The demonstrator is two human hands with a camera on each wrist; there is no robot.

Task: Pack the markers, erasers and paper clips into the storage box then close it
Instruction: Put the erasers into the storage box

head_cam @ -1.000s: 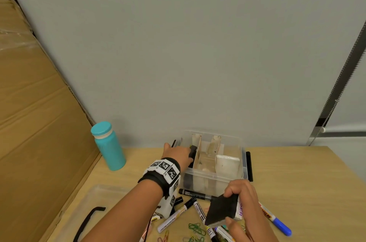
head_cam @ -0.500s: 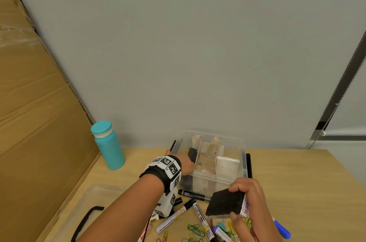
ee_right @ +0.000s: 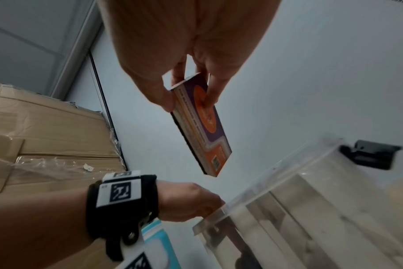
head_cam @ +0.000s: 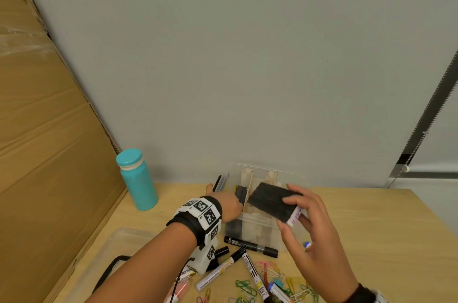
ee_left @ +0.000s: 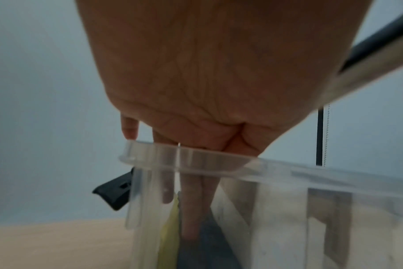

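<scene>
Fingers [ee_right: 163,98] of our right hand [head_cam: 319,235] pinch the eraser [head_cam: 272,201] by one end, above the storage box [head_cam: 257,222]

Our left hand [head_cam: 229,204] reaches straight fingers into the left compartment, touching a dark eraser [ee_left: 209,242] there; we should turn the held one on edge and lower it into a free slot; markers [head_cam: 250,246] and paper clips [head_cam: 245,287] wait on the table [head_cam: 371,240].

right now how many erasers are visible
2. Held eraser in the right hand over the storage box; boxed eraser in its left compartment, touched by the left hand. Others may be hidden.

Two erasers [head_cam: 272,202] [head_cam: 241,193], one storage box [head_cam: 257,224], one teal bottle [head_cam: 136,180], one lid [head_cam: 119,250], several markers [head_cam: 250,246].
</scene>
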